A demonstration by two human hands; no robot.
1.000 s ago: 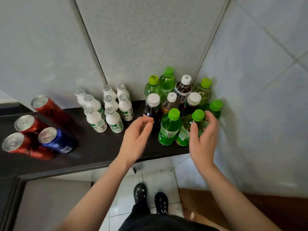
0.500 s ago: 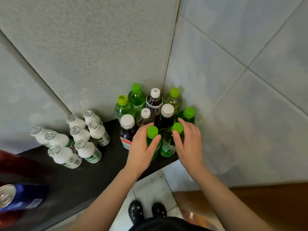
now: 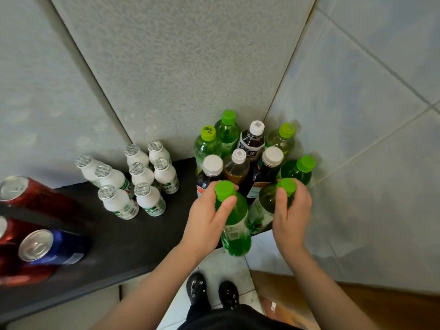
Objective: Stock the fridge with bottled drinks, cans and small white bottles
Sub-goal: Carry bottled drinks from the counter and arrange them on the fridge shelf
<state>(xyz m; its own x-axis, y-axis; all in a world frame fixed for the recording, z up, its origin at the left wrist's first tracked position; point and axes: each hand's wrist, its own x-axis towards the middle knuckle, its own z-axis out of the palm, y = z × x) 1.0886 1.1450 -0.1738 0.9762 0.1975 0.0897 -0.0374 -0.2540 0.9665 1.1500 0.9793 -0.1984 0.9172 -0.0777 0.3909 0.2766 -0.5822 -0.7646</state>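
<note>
My left hand (image 3: 206,220) grips a bright green bottle (image 3: 234,225) by its neck; the bottle hangs past the front edge of the black counter (image 3: 133,236). My right hand (image 3: 291,211) is closed around the neck of a paler green bottle (image 3: 263,208) under its green cap. Behind them, in the wall corner, stands a cluster of green-capped and white-capped drink bottles (image 3: 252,148). Several small white bottles (image 3: 140,177) with foil lids stand to the left. Red cans (image 3: 26,194) and a blue can (image 3: 51,246) lie at the counter's left end.
Grey walls meet in a corner right behind the bottles. Below the counter's front edge are a tiled floor (image 3: 221,270) with my black shoes (image 3: 212,294), and a brown wooden surface (image 3: 357,303) at the lower right.
Both hands have closed on the two front green bottles. The left one has been pulled off the counter's front edge toward me. The view has swung back left, showing the cans again.
</note>
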